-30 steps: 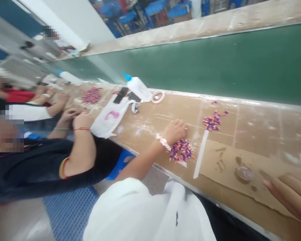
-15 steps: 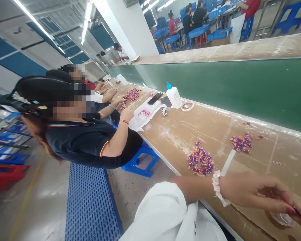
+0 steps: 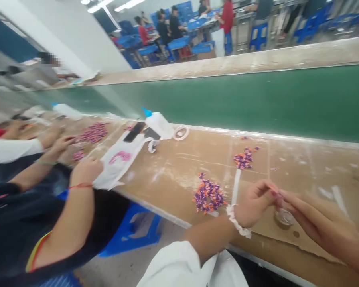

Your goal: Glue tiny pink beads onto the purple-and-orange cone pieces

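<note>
My left hand, with a white scrunchie at its wrist, is closed in a pinch. Its fingertips meet those of my right hand, also pinched. Whatever lies between them is too small and blurred to name. Just below the fingertips a small clear round dish stands on the cardboard-covered table. Left of my left hand lies a pile of small purple-and-orange pieces. Farther back is a smaller pile of similar pieces, with a white strip in front of it.
At my left a co-worker's hand is beside a white sheet holding pink pieces. Behind it are a phone, a white bottle with a blue tip and a tape roll. A green panel runs along the table's back.
The view has swung right, so the table and both piles appear farther left. My right hand, barely in the frame before, now shows fully. Both hands stay together at the fingertips.
</note>
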A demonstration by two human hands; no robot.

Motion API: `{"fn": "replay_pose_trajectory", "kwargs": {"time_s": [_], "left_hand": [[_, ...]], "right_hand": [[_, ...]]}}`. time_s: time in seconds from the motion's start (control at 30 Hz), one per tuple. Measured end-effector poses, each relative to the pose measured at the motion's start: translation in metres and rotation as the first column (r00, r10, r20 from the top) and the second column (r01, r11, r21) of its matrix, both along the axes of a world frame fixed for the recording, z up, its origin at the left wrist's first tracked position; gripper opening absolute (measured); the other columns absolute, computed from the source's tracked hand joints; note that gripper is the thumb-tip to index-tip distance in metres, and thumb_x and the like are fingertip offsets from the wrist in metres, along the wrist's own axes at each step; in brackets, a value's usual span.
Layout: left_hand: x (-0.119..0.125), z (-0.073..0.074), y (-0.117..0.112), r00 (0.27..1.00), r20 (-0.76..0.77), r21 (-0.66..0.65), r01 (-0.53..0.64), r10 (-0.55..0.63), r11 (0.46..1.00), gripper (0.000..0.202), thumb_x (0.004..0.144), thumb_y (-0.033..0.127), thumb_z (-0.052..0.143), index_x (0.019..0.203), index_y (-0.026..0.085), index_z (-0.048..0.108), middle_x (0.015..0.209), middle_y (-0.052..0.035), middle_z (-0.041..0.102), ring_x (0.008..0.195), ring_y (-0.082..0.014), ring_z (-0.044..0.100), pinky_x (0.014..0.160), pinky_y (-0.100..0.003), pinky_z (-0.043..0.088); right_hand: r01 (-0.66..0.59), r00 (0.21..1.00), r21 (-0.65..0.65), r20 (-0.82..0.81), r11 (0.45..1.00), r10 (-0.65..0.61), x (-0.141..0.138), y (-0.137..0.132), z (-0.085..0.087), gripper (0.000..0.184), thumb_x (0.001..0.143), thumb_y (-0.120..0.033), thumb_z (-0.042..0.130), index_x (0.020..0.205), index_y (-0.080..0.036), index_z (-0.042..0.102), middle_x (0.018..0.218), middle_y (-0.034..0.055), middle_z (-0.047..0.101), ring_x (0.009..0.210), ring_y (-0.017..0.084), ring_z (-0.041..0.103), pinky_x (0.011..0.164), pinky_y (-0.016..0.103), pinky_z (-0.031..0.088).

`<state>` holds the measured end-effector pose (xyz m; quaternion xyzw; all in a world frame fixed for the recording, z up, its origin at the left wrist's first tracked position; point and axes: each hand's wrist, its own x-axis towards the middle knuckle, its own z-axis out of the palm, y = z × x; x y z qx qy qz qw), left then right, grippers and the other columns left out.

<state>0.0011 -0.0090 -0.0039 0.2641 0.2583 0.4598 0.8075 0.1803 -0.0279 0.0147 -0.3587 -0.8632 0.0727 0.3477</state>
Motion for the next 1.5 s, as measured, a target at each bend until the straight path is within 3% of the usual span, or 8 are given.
{"fn": "replay_pose_trajectory", "kwargs": {"time_s": [0.13,0.23,0.47,0.77,1.07,1.27,1.37,1.5], "left_hand": [[-0.014,0.009,0.01,0.992,-0.017,-0.063,-0.125,0.124,0.99,0.041,0.069,0.044,0.083,0.077,0.016,0.054,0.078,0.002,0.057,0.068,-0.0075,0.056,0.06,-0.021,0.043],[-0.02,0.007,0.014,0.985,-0.067,-0.125,-0.166,0.159,0.978,0.041,0.068,0.043,0.084,0.075,0.015,0.055,0.077,0.0021,0.059,0.066,-0.006,0.054,0.061,-0.02,0.044],[-0.023,0.004,0.01,0.98,-0.117,-0.251,-0.187,0.162,0.95,0.051,0.066,0.038,0.086,0.102,0.02,0.056,0.067,0.0064,0.058,0.059,-0.0053,0.053,0.059,-0.019,0.044],[-0.023,0.006,0.007,0.99,-0.12,-0.265,-0.106,0.076,0.958,0.043,0.064,0.043,0.086,0.081,0.016,0.057,0.066,0.0047,0.061,0.053,-0.0034,0.052,0.055,-0.017,0.043],[-0.022,0.005,0.007,0.983,-0.172,-0.238,-0.102,0.061,0.966,0.041,0.064,0.045,0.085,0.08,0.016,0.06,0.067,0.0035,0.062,0.054,-0.0047,0.054,0.055,-0.018,0.045],[-0.023,0.002,0.007,0.94,-0.337,-0.046,-0.076,0.056,0.996,0.039,0.069,0.05,0.079,0.079,0.016,0.064,0.068,0.0017,0.062,0.053,-0.0069,0.054,0.056,-0.022,0.046],[-0.024,0.005,0.003,0.915,-0.401,0.047,-0.02,0.037,0.999,0.032,0.074,0.046,0.077,0.078,0.016,0.067,0.069,0.0002,0.063,0.054,-0.0075,0.054,0.056,-0.022,0.046],[-0.024,0.012,-0.001,0.914,-0.393,0.029,0.117,-0.096,0.993,0.024,0.078,0.039,0.074,0.077,0.015,0.07,0.064,0.0002,0.062,0.054,-0.0083,0.055,0.058,-0.023,0.047]], "right_hand": [[0.3,0.926,0.124,0.201,0.946,-0.32,0.027,0.037,-0.014,0.019,0.093,-0.021,0.054,0.098,-0.024,0.072,0.085,0.0057,0.075,0.067,0.016,0.068,0.057,0.025,0.048],[0.455,0.853,-0.191,0.375,0.87,-0.364,0.044,0.062,-0.018,0.028,0.096,-0.03,0.045,0.093,-0.021,0.071,0.09,0.0082,0.075,0.07,0.019,0.068,0.059,0.029,0.05],[0.477,0.817,-0.352,0.516,0.805,-0.258,0.033,0.087,-0.029,0.023,0.092,-0.028,0.049,0.09,-0.024,0.072,0.086,0.004,0.076,0.069,0.019,0.067,0.059,0.029,0.047],[0.496,0.788,-0.371,0.572,0.785,-0.227,0.018,0.099,-0.034,0.027,0.094,-0.029,0.046,0.081,-0.024,0.069,0.079,0.0052,0.069,0.072,0.02,0.062,0.055,0.028,0.036],[0.489,0.832,-0.468,0.502,0.736,-0.234,0.01,0.104,-0.032,0.019,0.088,-0.018,0.041,0.07,-0.021,0.047,0.076,0.0074,0.058,0.066,0.018,0.051,0.057,0.031,0.037],[0.353,0.936,-0.691,0.259,0.63,-0.24,0.005,0.072,0.009,0.023,0.098,-0.035,0.034,0.08,-0.023,0.043,0.064,-0.0027,0.046,0.054,0.013,0.044,0.052,0.027,0.042],[-0.102,0.893,-0.948,-0.221,0.3,-0.393,-0.007,0.037,0.028,0.031,0.095,-0.051,0.046,0.083,-0.022,0.043,0.06,-0.006,0.039,0.049,0.01,0.038,0.046,0.024,0.034],[-0.198,0.808,-0.902,-0.371,0.383,-0.457,-0.023,-0.002,0.032,0.026,0.096,-0.044,0.053,0.083,-0.021,0.051,0.064,-0.004,0.045,0.053,0.009,0.042,0.049,0.024,0.039]]}}
